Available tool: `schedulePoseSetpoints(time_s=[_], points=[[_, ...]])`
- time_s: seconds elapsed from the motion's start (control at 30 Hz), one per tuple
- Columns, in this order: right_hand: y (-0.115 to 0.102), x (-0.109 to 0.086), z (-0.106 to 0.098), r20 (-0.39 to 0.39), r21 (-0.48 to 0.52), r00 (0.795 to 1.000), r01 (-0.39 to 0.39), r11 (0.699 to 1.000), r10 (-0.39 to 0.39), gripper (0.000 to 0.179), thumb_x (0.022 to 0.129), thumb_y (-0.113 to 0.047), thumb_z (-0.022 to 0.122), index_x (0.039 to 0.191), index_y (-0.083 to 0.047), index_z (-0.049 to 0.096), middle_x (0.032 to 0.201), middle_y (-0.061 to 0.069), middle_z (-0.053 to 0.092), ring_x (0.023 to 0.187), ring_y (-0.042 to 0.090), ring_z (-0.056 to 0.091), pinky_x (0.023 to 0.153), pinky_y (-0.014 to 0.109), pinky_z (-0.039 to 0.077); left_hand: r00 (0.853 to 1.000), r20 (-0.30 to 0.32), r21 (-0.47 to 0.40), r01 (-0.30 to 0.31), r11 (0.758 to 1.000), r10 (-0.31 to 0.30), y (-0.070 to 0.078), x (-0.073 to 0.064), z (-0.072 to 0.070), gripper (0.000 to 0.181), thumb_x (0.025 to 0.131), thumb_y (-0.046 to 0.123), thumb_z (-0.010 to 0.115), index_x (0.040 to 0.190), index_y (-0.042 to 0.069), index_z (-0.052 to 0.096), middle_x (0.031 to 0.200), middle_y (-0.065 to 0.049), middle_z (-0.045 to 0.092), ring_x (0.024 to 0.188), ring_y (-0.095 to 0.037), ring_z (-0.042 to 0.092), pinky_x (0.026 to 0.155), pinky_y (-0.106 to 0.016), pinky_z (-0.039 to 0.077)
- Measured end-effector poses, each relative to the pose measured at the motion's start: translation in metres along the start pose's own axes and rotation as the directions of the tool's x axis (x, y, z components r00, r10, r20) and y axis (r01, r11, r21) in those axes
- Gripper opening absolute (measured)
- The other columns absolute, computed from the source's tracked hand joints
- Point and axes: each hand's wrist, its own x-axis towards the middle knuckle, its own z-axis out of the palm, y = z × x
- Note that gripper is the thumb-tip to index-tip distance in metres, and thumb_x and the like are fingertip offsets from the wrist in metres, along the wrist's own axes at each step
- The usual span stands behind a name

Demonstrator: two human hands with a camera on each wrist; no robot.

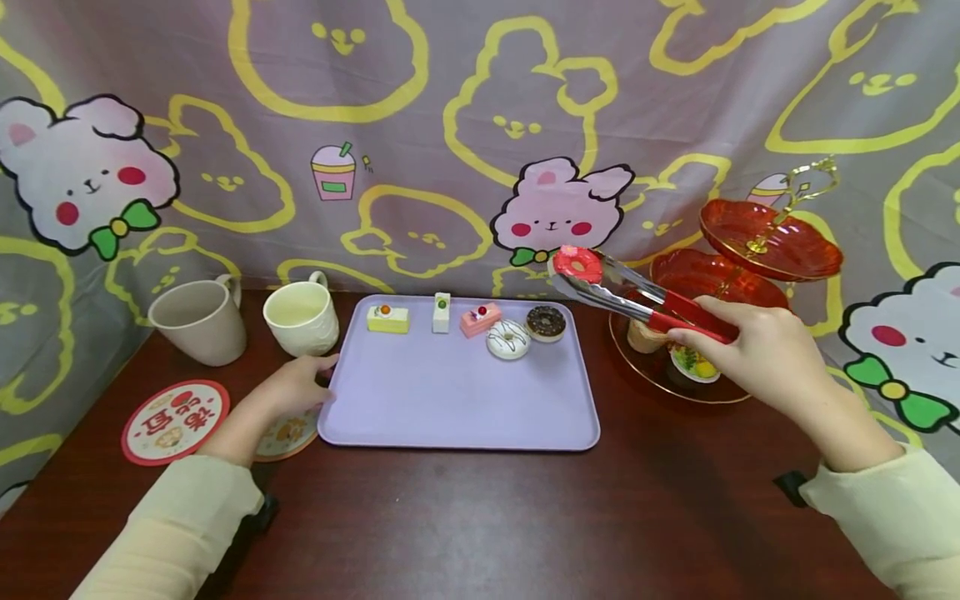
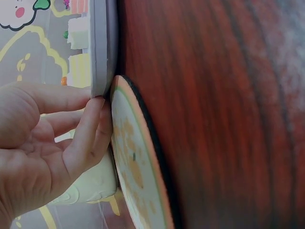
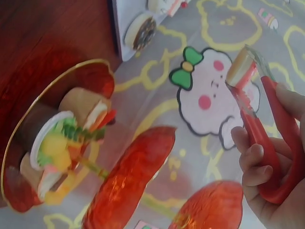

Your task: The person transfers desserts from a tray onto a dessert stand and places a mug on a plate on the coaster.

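My right hand (image 1: 772, 350) grips red-handled metal tongs (image 1: 693, 315), also seen in the right wrist view. Between the tong tips is a donut with pink-red icing (image 1: 579, 263), held up in the air right of the tray's back corner. With thumb and fingers, my left hand (image 2: 52, 138) pinches the left edge of a lilac tray (image 1: 450, 408). Along the tray's back sit a yellow cake slice (image 1: 387, 320), a white cake slice (image 1: 441, 317), a pink cake slice (image 1: 480, 320), a white donut with dark drizzle (image 1: 508, 340) and a chocolate donut (image 1: 546, 323).
A tiered red stand (image 1: 750, 258) stands at the right, with a fruit cup (image 1: 696, 365) and pastries (image 3: 86, 107) on its lowest tier. At the left are a beige mug (image 1: 201, 325), a cream cup (image 1: 303, 321), a red-rimmed coaster (image 1: 174, 423) and another coaster (image 2: 136, 167) beneath my left wrist.
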Motion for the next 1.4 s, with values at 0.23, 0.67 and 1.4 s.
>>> schedulePoseSetpoints(time_s=[0.23, 0.67, 1.4], points=[[0.016, -0.006, -0.007, -0.008, -0.012, 0.998, -0.056, 0.998, 0.056, 0.07, 0.088, -0.045, 0.078, 0.132, 0.009, 0.063, 0.086, 0.029, 0.069, 0.066, 0.033, 0.052, 0.048, 0.034, 0.04, 1.0, -0.001, 0.009, -0.003, 1.0, 0.003, 0.001, -0.001, -0.001, 0.07, 0.084, -0.004, 0.068, 0.144, -0.023, 0.036, 0.116, -0.035, 0.062, 0.086, -0.03, 0.064, 0.073, -0.038, 0.055], [0.046, -0.017, -0.013, 0.006, -0.039, 0.971, -0.239, 0.97, 0.24, 0.084, 0.09, -0.056, 0.071, 0.134, 0.014, 0.057, 0.096, 0.04, 0.064, 0.067, 0.035, 0.048, 0.047, 0.036, 0.036, 1.0, 0.004, 0.005, 0.005, 1.0, -0.005, 0.002, 0.0, -0.002, 0.071, 0.084, -0.004, 0.068, 0.145, -0.022, 0.036, 0.114, -0.034, 0.062, 0.082, -0.029, 0.063, 0.071, -0.038, 0.054], [0.079, -0.029, -0.01, 0.025, -0.116, 0.953, -0.299, 0.947, 0.303, 0.089, 0.092, -0.062, 0.065, 0.126, 0.02, 0.056, 0.067, 0.024, 0.061, 0.06, 0.032, 0.05, 0.047, 0.036, 0.036, 1.0, 0.008, -0.008, 0.025, 1.0, -0.025, 0.002, 0.0, 0.0, 0.071, 0.084, -0.003, 0.067, 0.146, -0.021, 0.036, 0.112, -0.031, 0.063, 0.076, -0.025, 0.063, 0.067, -0.035, 0.054]])
